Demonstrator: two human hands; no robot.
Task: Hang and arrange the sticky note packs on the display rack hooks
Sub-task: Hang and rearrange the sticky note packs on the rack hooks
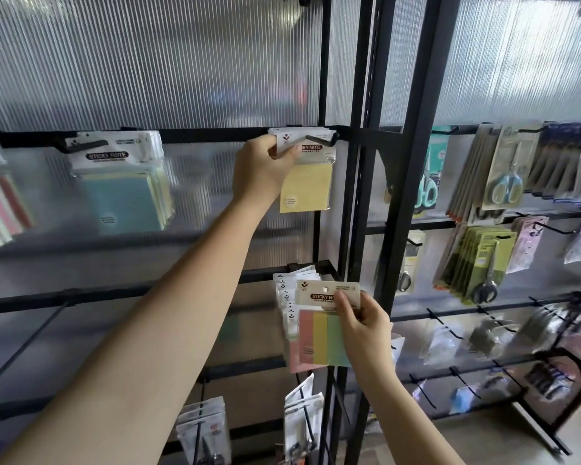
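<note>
A person's left hand [260, 169] pinches the white header card of a pale yellow sticky note pack [307, 182] hanging on a black metal rack hook [321, 139] at the upper rail. The right hand [363, 325] grips a pink, yellow and green striped sticky note pack [319, 337], fingers [344, 305] curled over its header, before a lower row of packs [287, 297].
</note>
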